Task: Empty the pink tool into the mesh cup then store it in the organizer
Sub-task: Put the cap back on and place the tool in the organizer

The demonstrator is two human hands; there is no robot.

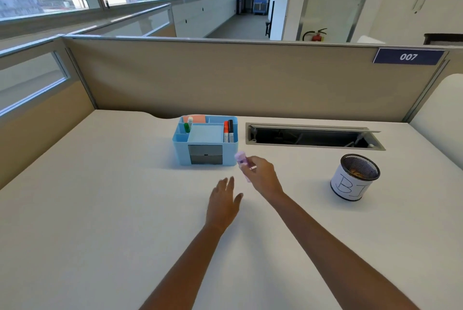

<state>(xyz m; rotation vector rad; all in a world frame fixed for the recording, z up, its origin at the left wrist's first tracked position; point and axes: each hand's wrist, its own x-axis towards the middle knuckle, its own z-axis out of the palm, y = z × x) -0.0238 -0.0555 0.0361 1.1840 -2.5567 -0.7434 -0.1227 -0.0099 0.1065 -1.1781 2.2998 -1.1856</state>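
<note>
My right hand [263, 175] holds a small pink tool [241, 159] just in front of the right corner of the blue organizer [183, 151]. The tool sticks out above and below my fingers, tilted to the left. My left hand [224, 200] hovers flat over the desk below and left of it, fingers spread, holding nothing. The black mesh cup [355, 176], wrapped in a white label with handwritten letters, stands far to the right; some brownish bits show inside it.
The organizer holds a green-capped stick [188, 124], orange and black markers [228, 131], a note pad and two grey drawers. An open cable slot [313, 136] lies behind the cup. Beige partitions close off the desk at the back and left.
</note>
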